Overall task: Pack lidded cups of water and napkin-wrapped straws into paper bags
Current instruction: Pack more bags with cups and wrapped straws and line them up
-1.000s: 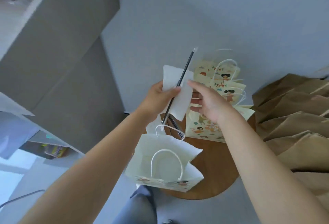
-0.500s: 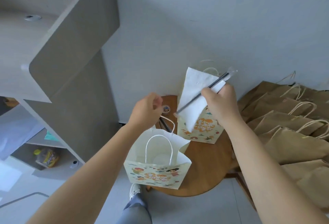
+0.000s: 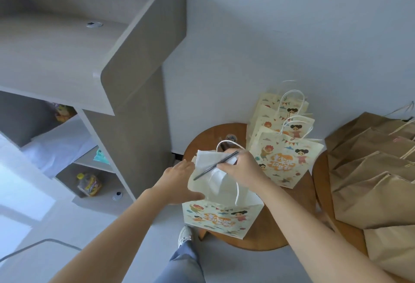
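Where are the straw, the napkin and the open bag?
straw (image 3: pixel 212 168), head view, middle of its dark shaft.
napkin (image 3: pixel 208 159), head view, white sheet above the straw.
open bag (image 3: pixel 220 217), head view, printed front face.

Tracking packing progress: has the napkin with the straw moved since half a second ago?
Yes. The right hand brought the napkin and straw nearer the person, from before the standing printed bags to the mouth of the open front bag.

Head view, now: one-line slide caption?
Right hand holds a napkin-wrapped straw over the open printed bag on the round table; left hand rests on the bag's side.
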A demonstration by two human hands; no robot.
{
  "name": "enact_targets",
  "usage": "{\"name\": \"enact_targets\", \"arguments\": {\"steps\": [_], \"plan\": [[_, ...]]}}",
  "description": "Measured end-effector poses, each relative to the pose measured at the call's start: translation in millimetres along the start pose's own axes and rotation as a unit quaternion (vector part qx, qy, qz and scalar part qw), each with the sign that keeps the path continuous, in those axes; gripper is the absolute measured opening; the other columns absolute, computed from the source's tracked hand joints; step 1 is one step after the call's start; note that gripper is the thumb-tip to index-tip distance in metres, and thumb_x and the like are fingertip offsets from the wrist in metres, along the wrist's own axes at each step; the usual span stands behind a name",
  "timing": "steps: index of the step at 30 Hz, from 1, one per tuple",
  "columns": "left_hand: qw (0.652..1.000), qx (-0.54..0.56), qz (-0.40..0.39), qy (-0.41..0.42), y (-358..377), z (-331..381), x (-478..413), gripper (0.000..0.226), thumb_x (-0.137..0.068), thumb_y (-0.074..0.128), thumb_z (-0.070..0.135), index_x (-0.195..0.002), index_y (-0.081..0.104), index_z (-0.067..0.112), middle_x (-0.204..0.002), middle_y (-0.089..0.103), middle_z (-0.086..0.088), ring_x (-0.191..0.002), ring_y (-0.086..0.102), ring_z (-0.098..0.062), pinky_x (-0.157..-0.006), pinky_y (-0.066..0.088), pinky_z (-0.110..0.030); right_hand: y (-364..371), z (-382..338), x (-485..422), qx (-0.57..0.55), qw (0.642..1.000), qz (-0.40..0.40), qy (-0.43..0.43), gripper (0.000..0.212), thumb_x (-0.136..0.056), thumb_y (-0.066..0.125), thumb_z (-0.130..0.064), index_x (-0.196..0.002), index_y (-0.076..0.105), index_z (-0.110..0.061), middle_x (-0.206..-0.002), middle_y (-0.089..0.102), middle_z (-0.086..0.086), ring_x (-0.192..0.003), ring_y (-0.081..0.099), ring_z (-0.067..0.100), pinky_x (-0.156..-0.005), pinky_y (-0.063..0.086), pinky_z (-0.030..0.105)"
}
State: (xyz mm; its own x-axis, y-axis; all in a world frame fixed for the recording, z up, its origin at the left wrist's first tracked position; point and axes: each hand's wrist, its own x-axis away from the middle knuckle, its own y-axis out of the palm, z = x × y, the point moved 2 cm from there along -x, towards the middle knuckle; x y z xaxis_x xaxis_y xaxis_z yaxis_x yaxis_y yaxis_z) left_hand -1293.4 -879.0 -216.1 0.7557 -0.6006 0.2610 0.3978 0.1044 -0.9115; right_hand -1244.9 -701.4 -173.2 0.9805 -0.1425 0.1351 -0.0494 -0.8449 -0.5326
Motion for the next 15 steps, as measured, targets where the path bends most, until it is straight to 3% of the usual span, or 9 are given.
{"name": "enact_targets", "arguments": {"steps": [4, 7, 9, 12, 15], "plan": [[1.000, 0.025, 0.002, -0.006, 0, -5, 8, 0.084, -0.075, 0.068, 0.056, -0.145, 0.030, 0.028, -0.146, 0.037, 0.008, -0.131, 0.035, -0.014, -0.108, 0.032, -0.035, 29, 6, -14, 0.016, 0.998, -0.053, 0.043, 0.013, -0.084, 0.068, -0.023, -0.091, 0.064, -0.014, -0.085, 0.061, -0.002, -0.083, 0.058, 0.017, -0.070, 0.045, 0.026], [0.994, 0.092, -0.010, -0.049, -2, -8, 9, 0.086, -0.077, 0.069, 0.053, -0.147, 0.027, 0.025, -0.153, 0.028, 0.006, -0.136, 0.034, -0.018, -0.111, 0.032, -0.037, 32, 11, -17, 0.035, 0.992, -0.101, 0.071, 0.040, -0.082, 0.069, -0.033, -0.117, 0.059, -0.016, -0.111, 0.058, -0.008, -0.107, 0.055, 0.012, -0.088, 0.045, 0.027], [0.988, 0.138, -0.010, -0.064, -4, -9, 7, 0.089, -0.077, 0.070, 0.053, -0.148, 0.023, 0.025, -0.154, 0.026, 0.005, -0.136, 0.034, -0.018, -0.111, 0.033, -0.036, 26, 15, -20, 0.025, 0.991, -0.094, 0.088, 0.051, -0.082, 0.070, -0.034, -0.126, 0.053, -0.015, -0.118, 0.056, -0.004, -0.112, 0.053, 0.014, -0.092, 0.042, 0.026], [0.980, 0.187, 0.004, -0.065, -10, -8, -2, 0.080, -0.080, 0.069, 0.049, -0.146, 0.029, 0.027, -0.151, 0.032, 0.005, -0.135, 0.036, -0.017, -0.108, 0.033, -0.034, 9, 12, -23, -0.001, 0.997, -0.036, 0.064, 0.033, -0.083, 0.070, -0.027, -0.112, 0.061, -0.015, -0.108, 0.063, -0.002, -0.103, 0.059, 0.015, -0.088, 0.046, 0.024], [0.970, 0.232, 0.033, -0.064, -16, -7, -18, 0.068, -0.084, 0.066, 0.045, -0.142, 0.037, 0.024, -0.148, 0.039, 0.004, -0.133, 0.038, -0.016, -0.107, 0.033, -0.032, -12, 4, -25, -0.044, 0.998, 0.048, 0.008, 0.005, -0.086, 0.063, -0.014, -0.082, 0.066, -0.012, -0.077, 0.065, 0.000, -0.078, 0.062, 0.016, -0.076, 0.049, 0.030]]}}
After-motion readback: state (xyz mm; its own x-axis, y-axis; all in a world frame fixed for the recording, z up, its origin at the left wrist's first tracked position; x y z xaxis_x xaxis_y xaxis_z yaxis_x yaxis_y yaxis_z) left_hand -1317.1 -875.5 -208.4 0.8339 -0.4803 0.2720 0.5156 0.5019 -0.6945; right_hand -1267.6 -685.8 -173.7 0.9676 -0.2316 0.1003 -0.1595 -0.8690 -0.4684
